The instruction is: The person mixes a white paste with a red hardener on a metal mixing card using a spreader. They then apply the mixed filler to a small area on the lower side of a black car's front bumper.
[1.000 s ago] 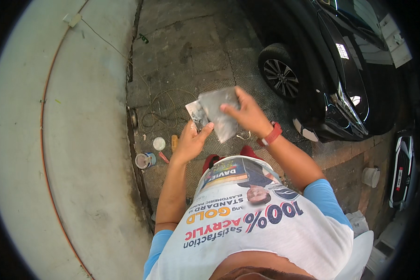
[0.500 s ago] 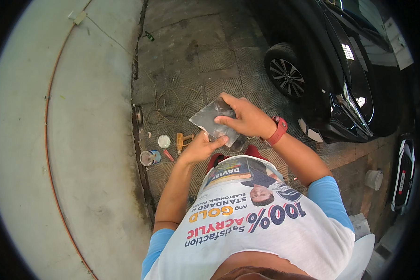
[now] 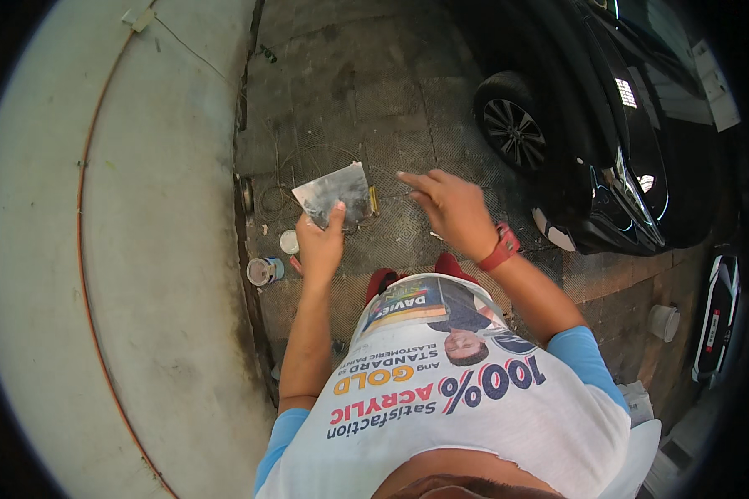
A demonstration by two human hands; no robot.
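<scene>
My left hand (image 3: 319, 249) grips a dark grey sheet of sandpaper (image 3: 334, 193) by its lower edge, thumb on top. The sheet is smeared with pale dust, and its upper edge is light. To the right of it, apart from the sheet, my right hand (image 3: 453, 212) is in the air. Its fingers are stretched out and I see nothing in them. A small yellow piece (image 3: 373, 200) shows past the sheet's right edge; I cannot tell what it is.
On the floor by the left wall (image 3: 166, 208) stand an open paint can (image 3: 265, 270) and a round white lid (image 3: 289, 241). A thin cable (image 3: 279, 200) lies coiled beyond. A black car (image 3: 574, 150) is parked at right, with a white bucket (image 3: 664, 323) nearer me.
My right hand has let go of the sandpaper and moved right. My left hand has carried the sheet left and a little upward, hiding the yellowish tool on the floor.
</scene>
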